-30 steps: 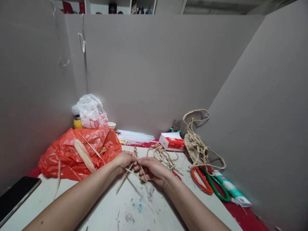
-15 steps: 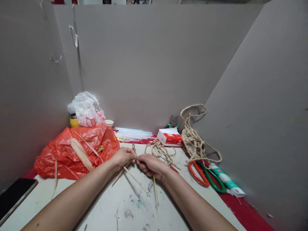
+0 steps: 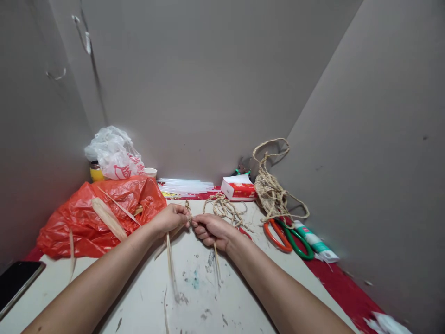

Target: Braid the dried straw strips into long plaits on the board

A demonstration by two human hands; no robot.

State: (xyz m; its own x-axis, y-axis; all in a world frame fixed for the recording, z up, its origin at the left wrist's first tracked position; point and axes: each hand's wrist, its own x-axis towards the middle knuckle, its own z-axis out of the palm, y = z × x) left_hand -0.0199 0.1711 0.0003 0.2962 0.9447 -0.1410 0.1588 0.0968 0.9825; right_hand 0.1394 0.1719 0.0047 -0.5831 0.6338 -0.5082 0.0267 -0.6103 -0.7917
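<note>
My left hand [image 3: 173, 218] and my right hand [image 3: 211, 230] meet fingertip to fingertip above the white board [image 3: 194, 306]. Both are closed in a pinch on a thin braided straw cord [image 3: 187, 204], whose plaited end shows just beyond the fingers. Loose straw strands [image 3: 170, 262] hang below my left hand, and a thinner pair of strands [image 3: 217, 264] comes out under my right. The exact spot between the fingertips is too small to make out. Behind my right hand lies a loose tangle of braided cord [image 3: 225, 207].
Left of my hands lies a red plastic bag [image 3: 83, 208] with straw pieces on it; a phone [image 3: 21, 283] lies nearer. At right are a larger cord bundle [image 3: 273, 195], orange-handled scissors [image 3: 278, 236], green handles [image 3: 302, 243] and a teal-white tube [image 3: 318, 242]. A red box [image 3: 239, 188] stands behind.
The view has tilted down and turned slightly right. The strands under my left hand have swung from slanting right to hanging nearly straight down. Both hands keep their pinch.
</note>
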